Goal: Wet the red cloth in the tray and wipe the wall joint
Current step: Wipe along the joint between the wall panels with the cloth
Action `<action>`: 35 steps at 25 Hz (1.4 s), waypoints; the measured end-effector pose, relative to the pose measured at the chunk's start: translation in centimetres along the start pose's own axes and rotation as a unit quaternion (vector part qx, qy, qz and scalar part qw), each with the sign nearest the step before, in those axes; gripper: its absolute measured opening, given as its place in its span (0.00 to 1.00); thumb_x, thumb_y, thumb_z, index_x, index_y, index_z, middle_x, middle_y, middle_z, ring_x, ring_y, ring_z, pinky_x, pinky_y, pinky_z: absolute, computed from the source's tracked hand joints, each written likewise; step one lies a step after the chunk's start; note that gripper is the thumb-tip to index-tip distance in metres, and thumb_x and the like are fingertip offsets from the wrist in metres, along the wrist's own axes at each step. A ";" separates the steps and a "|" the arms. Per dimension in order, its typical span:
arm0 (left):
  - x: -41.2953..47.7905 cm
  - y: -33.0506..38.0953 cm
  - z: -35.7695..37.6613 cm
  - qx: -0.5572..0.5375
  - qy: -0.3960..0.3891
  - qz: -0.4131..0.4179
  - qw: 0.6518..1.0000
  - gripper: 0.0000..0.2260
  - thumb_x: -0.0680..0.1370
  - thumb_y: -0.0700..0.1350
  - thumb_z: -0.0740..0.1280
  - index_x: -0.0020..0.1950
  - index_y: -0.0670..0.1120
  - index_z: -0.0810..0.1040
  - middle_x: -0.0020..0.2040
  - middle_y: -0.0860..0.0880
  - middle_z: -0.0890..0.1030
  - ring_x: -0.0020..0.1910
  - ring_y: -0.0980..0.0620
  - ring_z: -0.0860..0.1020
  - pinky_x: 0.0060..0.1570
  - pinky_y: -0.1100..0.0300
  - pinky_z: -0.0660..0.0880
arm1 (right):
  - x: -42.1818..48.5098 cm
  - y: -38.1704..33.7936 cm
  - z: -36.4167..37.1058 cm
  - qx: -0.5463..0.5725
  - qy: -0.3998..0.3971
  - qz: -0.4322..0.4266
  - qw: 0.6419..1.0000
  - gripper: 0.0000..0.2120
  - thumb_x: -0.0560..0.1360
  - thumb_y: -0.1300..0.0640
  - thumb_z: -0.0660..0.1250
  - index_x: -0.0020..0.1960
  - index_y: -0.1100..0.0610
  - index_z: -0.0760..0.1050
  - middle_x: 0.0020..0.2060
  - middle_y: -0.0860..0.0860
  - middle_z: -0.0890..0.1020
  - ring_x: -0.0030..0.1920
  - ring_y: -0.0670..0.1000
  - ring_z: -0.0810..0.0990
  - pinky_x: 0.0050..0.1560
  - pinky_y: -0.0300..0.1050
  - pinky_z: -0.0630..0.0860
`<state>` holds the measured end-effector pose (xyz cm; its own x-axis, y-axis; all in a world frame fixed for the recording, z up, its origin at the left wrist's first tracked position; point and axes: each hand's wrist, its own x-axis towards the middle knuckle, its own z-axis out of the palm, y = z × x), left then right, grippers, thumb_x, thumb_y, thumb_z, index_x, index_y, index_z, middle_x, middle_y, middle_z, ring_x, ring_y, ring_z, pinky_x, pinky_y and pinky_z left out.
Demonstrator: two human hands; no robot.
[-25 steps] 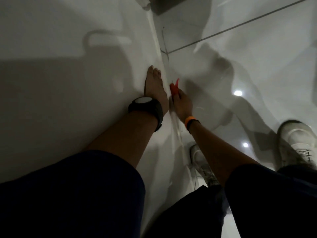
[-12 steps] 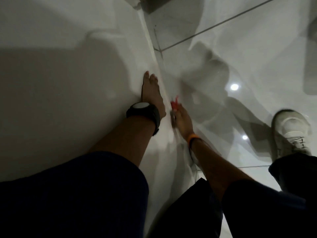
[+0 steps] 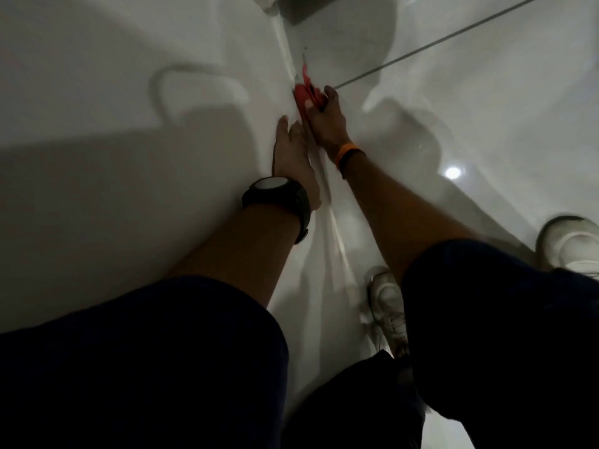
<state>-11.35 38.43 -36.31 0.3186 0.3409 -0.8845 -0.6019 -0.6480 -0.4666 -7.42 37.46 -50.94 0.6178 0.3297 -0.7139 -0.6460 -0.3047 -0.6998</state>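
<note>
My right hand [image 3: 329,123] grips the red cloth [image 3: 304,92] and presses it into the wall joint [image 3: 288,56], the seam between the white wall on the left and the glossy tiled floor. A tail of the cloth sticks up past my fingers along the seam. My left hand [image 3: 293,155] lies flat on the wall [image 3: 97,157] just left of the joint, fingers together, a black watch [image 3: 275,196] on its wrist. An orange band [image 3: 345,153] circles my right wrist. No tray is in view.
My two white shoes stand on the floor, one [image 3: 387,306] close to the joint, the other [image 3: 570,241] at the right edge. A dark grout line [image 3: 437,43] crosses the tiles. A dark object [image 3: 301,6] sits at the top by the seam.
My right hand has slid the red cloth farther up along the joint, ahead of my left hand. More of the cloth shows now. My left hand stays flat on the wall.
</note>
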 end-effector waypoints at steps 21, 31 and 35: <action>-0.6 -1.2 -0.6 0.038 -0.018 -0.018 0.999 0.44 0.81 0.71 0.49 0.85 0.40 0.43 0.84 0.38 0.44 0.85 0.39 0.42 0.80 0.36 0.39 | 1.5 -0.6 -0.7 -0.105 -0.038 -0.040 0.993 0.25 0.87 0.55 0.59 0.82 0.56 0.60 0.77 0.58 0.72 0.76 0.58 0.72 0.78 0.51 0.67; -8.1 5.7 2.7 0.046 -0.006 0.057 0.997 0.48 0.79 0.74 0.47 0.84 0.39 0.42 0.84 0.38 0.43 0.85 0.39 0.41 0.79 0.35 0.37 | -20.1 17.1 -4.0 -0.140 -0.027 0.153 0.978 0.23 0.81 0.63 0.66 0.75 0.58 0.72 0.66 0.60 0.82 0.66 0.61 0.81 0.65 0.49 0.76; -10.8 7.3 4.2 -0.012 0.065 0.043 0.997 0.49 0.78 0.75 0.48 0.84 0.38 0.42 0.84 0.38 0.43 0.85 0.41 0.42 0.80 0.37 0.37 | -22.7 16.1 -5.8 -0.150 -0.034 0.153 0.976 0.20 0.80 0.64 0.69 0.71 0.61 0.77 0.63 0.60 0.84 0.66 0.61 0.82 0.65 0.44 0.75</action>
<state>-22.31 32.86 -30.14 0.3597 0.1929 -0.9129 -0.6142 -0.6876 -0.3872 -29.27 19.88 -46.17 0.3786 0.2371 -0.8947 -0.6287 -0.6435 -0.4366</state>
